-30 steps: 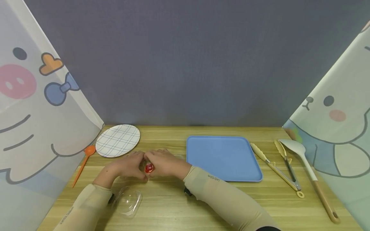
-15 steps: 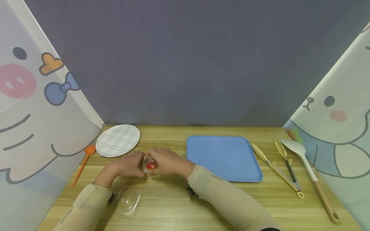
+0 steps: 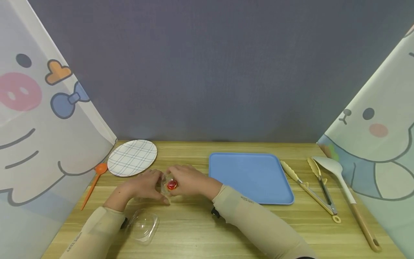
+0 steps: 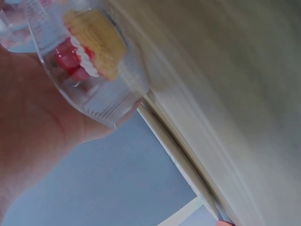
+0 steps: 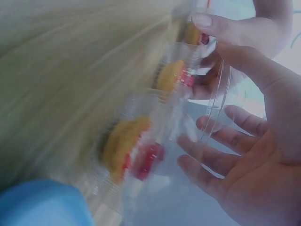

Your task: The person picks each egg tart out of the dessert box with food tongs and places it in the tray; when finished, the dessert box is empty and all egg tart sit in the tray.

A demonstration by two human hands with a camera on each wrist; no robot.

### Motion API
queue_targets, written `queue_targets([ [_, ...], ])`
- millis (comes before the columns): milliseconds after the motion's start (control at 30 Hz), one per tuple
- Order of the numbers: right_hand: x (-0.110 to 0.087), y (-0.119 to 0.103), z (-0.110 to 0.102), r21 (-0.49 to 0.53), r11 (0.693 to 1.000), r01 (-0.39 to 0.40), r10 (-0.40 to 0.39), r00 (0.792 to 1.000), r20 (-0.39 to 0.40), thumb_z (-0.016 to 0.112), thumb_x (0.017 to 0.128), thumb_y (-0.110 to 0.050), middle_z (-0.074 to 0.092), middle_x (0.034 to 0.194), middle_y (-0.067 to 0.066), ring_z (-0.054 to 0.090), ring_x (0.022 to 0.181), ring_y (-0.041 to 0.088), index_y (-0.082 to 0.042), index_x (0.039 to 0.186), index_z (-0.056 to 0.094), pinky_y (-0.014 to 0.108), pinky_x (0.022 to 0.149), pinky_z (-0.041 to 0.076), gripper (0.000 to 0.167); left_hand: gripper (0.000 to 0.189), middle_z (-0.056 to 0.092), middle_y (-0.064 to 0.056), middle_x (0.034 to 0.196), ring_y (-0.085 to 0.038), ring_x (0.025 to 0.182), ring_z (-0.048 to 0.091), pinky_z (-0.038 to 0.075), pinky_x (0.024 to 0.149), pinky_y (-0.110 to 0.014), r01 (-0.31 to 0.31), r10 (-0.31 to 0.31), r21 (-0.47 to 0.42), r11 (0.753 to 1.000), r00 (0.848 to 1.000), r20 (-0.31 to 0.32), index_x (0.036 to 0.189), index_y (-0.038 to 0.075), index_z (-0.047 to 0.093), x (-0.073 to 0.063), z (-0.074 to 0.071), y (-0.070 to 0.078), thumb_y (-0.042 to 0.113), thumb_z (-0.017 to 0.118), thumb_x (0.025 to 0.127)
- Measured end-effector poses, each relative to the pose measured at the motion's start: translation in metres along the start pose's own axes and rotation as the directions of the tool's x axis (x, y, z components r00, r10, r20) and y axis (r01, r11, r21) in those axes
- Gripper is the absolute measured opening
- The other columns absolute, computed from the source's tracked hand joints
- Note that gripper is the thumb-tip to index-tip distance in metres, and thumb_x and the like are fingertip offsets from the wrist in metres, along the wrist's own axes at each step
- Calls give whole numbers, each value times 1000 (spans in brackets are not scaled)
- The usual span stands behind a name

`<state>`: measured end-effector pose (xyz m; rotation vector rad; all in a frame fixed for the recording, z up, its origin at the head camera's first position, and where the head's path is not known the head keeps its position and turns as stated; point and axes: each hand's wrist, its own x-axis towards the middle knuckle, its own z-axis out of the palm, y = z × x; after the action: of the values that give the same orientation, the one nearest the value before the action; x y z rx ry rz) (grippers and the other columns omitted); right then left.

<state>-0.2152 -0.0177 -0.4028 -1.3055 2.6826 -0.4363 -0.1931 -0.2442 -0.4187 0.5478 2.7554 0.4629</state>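
Both hands (image 3: 147, 185) (image 3: 191, 181) gripping a clear container (image 4: 130, 77), red-topped pastry (image 4: 96, 44) inside, clear plastic shell (image 3: 143, 227) nearby

Head camera looks down on hands (image 3: 190, 181) wrist cameras see close

- Left hand (image 4: 35, 120) runs off the left wrist view.
- Blue tray (image 5: 44, 207) is cropped in the right wrist view; the table (image 5: 70, 75) blurs.
- Left sleeve lettering (image 3: 74, 241) is illegibly small.
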Motion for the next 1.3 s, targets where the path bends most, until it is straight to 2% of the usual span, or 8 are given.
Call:
queue_targets([
  [367, -19, 5, -24, 182, 981, -62, 66, 998, -17, 80, 92, -56, 61, 153, 4, 63, 137, 24, -17, 150, 49, 39, 112, 54, 77, 62, 57, 1, 98, -18, 93, 48, 43, 78, -34, 24, -25, -29, 999, 1000, -16, 108, 13, 61, 3, 0, 4, 63, 84, 80],
  [600, -31, 4, -32, 407, 910, -83, 104, 994, -29, 74, 97, -58, 65, 150, 8, 65, 137, 22, -20, 148, 48, 39, 108, 57, 69, 62, 61, 0, 104, -16, 97, 53, 48, 83, -35, -10, 10, -64, 998, 1000, -8, 115, 11, 62, 2, 1, -3, 56, 86, 81],
  [767, -40, 1, -31, 590, 804, -73, 83, 996, 10, 66, 104, -52, 63, 149, 2, 67, 127, 16, -25, 153, 47, 33, 103, 58, 59, 67, 64, -2, 113, -16, 103, 56, 52, 90, -39, -23, 23, -65, 998, 1000, 0, 123, 7, 63, 1, -1, -5, 55, 85, 82],
  [933, -47, -1, -26, 735, 666, -124, 44, 991, 127, 53, 111, -48, 59, 149, 0, 72, 118, 18, -24, 155, 47, 36, 100, 59, 51, 73, 65, -4, 117, -17, 108, 58, 53, 93, -41, -32, 33, -59, 998, 999, 4, 129, 5, 61, 0, -2, -4, 56, 85, 82],
  [1033, -50, -1, -20, 814, 561, -149, -19, 981, 192, 44, 114, -48, 58, 152, 7, 77, 114, 31, -20, 157, 46, 43, 106, 58, 51, 70, 64, -1, 112, -16, 105, 56, 51, 90, -38, -39, 39, -57, 998, 999, 2, 127, 6, 62, 1, -2, -5, 54, 85, 82],
  [1200, -54, 0, -6, 906, 361, -222, -105, 955, 277, 39, 115, -48, 61, 147, 14, 76, 108, 49, -12, 162, 42, 58, 94, 62, 59, 72, 66, -2, 114, -18, 109, 58, 53, 93, -40, -56, 57, -52, 997, 998, 4, 132, 4, 62, -1, -4, -6, 50, 85, 81],
  [1233, -55, 1, -2, 911, 335, -241, -126, 946, 297, 38, 115, -46, 61, 145, 15, 76, 108, 50, -11, 162, 41, 61, 91, 63, 59, 73, 66, -3, 116, -19, 110, 59, 53, 95, -41, -63, 64, -50, 997, 998, 3, 133, 3, 62, -1, -4, -5, 49, 85, 82],
  [1300, -57, 5, 8, 901, 330, -281, -161, 924, 348, 36, 116, -47, 62, 141, 14, 78, 102, 47, -12, 163, 41, 60, 87, 64, 59, 75, 67, -5, 117, -20, 111, 60, 54, 96, -42, -78, 78, -48, 996, 997, 3, 134, 1, 61, -2, -4, -6, 49, 84, 82],
])
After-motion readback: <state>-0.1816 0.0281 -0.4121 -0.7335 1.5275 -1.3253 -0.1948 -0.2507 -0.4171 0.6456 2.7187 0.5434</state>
